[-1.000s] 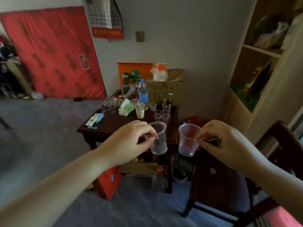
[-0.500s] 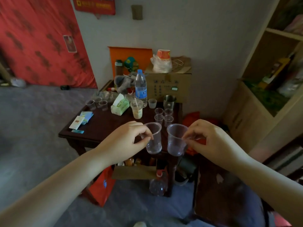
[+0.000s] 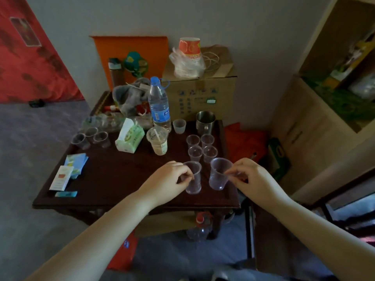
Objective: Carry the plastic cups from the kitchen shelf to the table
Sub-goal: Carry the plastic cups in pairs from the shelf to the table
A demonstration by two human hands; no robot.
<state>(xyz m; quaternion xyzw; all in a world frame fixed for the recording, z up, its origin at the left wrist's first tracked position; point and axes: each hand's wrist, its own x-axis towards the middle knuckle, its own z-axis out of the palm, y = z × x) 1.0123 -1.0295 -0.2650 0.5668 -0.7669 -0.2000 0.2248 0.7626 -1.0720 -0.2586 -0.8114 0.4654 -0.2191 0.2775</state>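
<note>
Now, left hand [image 3: 166, 182]: pinches the left cup [image 3: 193, 178], lower over the desk [image 3: 113, 175] than before.
Right hand [image 3: 253, 179]: pinches the right cup [image 3: 219, 174], closer to the small cups [image 3: 200, 147].

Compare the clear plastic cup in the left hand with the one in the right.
The left hand's clear plastic cup stands upright; the right hand's clear plastic cup tilts, its mouth leaning leftward. The left hand pinches its left rim, the right hand its right. Both look empty and alike.
</note>
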